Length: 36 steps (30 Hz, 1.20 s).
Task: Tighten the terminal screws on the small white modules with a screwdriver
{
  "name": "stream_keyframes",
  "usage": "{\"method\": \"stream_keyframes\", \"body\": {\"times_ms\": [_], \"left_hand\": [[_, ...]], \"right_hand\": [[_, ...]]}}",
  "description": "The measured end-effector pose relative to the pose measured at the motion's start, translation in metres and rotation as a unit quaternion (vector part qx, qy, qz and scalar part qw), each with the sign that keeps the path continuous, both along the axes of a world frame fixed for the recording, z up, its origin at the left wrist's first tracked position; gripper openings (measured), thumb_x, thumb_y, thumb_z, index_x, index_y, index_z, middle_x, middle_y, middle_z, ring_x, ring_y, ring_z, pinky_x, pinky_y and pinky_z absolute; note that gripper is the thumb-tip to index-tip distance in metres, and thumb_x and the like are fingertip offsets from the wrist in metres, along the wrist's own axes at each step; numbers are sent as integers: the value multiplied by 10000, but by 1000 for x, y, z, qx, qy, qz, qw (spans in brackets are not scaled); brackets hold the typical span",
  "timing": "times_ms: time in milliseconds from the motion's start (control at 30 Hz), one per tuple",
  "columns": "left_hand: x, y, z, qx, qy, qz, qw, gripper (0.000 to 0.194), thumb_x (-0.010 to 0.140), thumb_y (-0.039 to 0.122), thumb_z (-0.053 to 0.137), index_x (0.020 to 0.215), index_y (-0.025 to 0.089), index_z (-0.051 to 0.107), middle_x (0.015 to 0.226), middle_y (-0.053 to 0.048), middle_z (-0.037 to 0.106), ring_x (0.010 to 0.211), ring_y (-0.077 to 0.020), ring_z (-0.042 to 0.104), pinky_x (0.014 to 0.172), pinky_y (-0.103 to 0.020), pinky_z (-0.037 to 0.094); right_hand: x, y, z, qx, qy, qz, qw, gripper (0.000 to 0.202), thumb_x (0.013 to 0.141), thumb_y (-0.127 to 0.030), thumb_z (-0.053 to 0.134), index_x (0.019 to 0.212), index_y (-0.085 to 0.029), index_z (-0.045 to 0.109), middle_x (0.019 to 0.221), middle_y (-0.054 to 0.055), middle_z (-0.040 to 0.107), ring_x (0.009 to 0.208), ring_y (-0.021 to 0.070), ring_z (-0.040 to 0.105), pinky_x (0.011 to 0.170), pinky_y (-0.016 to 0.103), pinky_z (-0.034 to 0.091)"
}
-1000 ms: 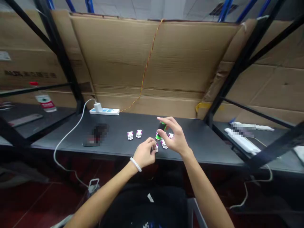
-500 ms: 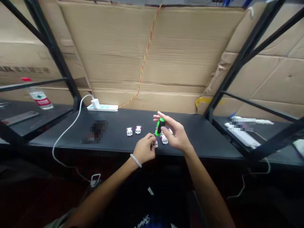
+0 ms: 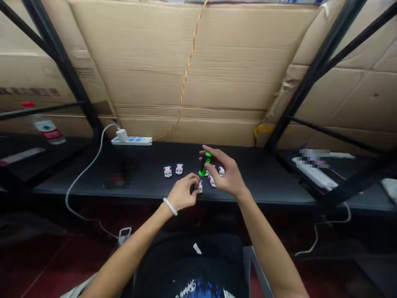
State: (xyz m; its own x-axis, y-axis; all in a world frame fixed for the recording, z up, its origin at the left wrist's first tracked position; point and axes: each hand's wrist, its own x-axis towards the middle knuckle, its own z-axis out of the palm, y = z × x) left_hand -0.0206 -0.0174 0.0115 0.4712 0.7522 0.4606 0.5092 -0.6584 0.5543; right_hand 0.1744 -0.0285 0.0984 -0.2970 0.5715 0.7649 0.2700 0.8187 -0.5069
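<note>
My right hand [image 3: 226, 170] is closed round the green and black handle of a screwdriver [image 3: 204, 164], which stands nearly upright. Just below its lower end, my left hand [image 3: 183, 191] pinches a small dark piece whose shape is mostly hidden by the fingers. Beside the left fingertips lies a small white and purple part [image 3: 200, 186]. More such parts are near the right hand, one of them [image 3: 211, 181] below the palm and one [image 3: 221, 171] partly behind it. Two others, one [image 3: 168, 171] and its neighbour [image 3: 179, 168], sit left of the hands on the black table [image 3: 248, 165].
A white power strip [image 3: 132, 141] with a plugged-in charger and cable lies at the back left. Black metal frame posts rise on both sides. A bottle [image 3: 50, 130] stands at far left, another white strip [image 3: 316, 176] at right. Cardboard [image 3: 229, 74] lines the back.
The view has shifted slightly. The screwdriver handle has become more upright in my right hand, and both hands appear a little further left.
</note>
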Motion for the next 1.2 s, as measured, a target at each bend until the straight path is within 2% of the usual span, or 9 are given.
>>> {"method": "stream_keyframes", "body": {"times_ms": [167, 267, 367, 467, 600, 767, 933, 1100, 1200], "left_hand": [[3, -3, -2, -4, -10, 13, 1000, 170, 783, 60, 626, 769, 213, 552, 1028, -38, 674, 904, -208, 671, 870, -331, 552], [5, -4, -2, 1, -11, 18, 1000, 184, 778, 38, 606, 779, 216, 556, 1016, -39, 666, 897, -203, 669, 866, -323, 554], [5, -5, -2, 1, -2, 22, 1000, 188, 778, 31, 601, 793, 216, 572, 1031, -41, 669, 894, -202, 673, 851, -315, 557], [4, -5, 0, 1, 2, 27, 1000, 187, 776, 29, 601, 789, 214, 576, 1010, -41, 666, 873, -203, 672, 830, -315, 555], [4, -6, 1, 2, -5, 21, 1000, 184, 776, 31, 603, 781, 212, 571, 1015, -47, 667, 889, -210, 675, 856, -329, 558], [4, -5, -1, -1, -8, 17, 1000, 168, 791, 41, 611, 797, 208, 594, 1051, -52, 684, 919, -214, 687, 873, -331, 566], [3, -4, -3, 2, 1, 23, 1000, 156, 790, 56, 628, 790, 209, 597, 1043, -52, 685, 903, -221, 690, 861, -339, 573], [2, -3, -3, -1, -9, 12, 1000, 163, 800, 45, 625, 810, 207, 613, 1083, -55, 689, 959, -223, 702, 918, -344, 572], [2, -2, -3, -3, -1, 19, 1000, 158, 802, 53, 629, 807, 210, 613, 1055, -51, 685, 947, -224, 698, 903, -346, 571]], "right_hand": [[-4, 6, -2, 55, -2, -67, 996, 443, 933, -348, 768, 1365, -292, 689, 1049, 49, 662, 760, 162, 589, 735, 339, 591], [-4, 5, -2, 58, -14, -66, 996, 482, 960, -346, 723, 1432, -286, 647, 1122, 82, 666, 898, 207, 647, 826, 387, 608], [-3, 2, 0, 20, -19, 4, 1000, 513, 1040, -278, 553, 1553, -286, 526, 1316, 118, 672, 1130, 245, 681, 963, 428, 598], [-4, 2, 2, 12, -12, 27, 999, 458, 1041, -267, 569, 1498, -290, 583, 1213, 87, 712, 1005, 201, 702, 923, 385, 605], [-7, 4, 4, 56, -17, -42, 997, 398, 960, -318, 730, 1353, -271, 697, 1032, 57, 676, 839, 179, 642, 774, 340, 594], [-10, 2, 5, 29, -20, 31, 999, 499, 1044, -237, 539, 1541, -286, 539, 1305, 110, 689, 1118, 227, 688, 972, 408, 590], [-11, 2, 6, 54, -18, -19, 998, 383, 960, -324, 738, 1341, -289, 711, 1069, 65, 695, 886, 190, 671, 827, 358, 606], [-11, 2, 9, 42, -31, 22, 998, 484, 1029, -250, 569, 1512, -265, 576, 1277, 118, 681, 1109, 221, 689, 982, 409, 593], [-12, 1, 11, 34, -27, 25, 999, 414, 1025, -272, 610, 1438, -285, 642, 1182, 89, 724, 1026, 206, 708, 921, 382, 614]]}}
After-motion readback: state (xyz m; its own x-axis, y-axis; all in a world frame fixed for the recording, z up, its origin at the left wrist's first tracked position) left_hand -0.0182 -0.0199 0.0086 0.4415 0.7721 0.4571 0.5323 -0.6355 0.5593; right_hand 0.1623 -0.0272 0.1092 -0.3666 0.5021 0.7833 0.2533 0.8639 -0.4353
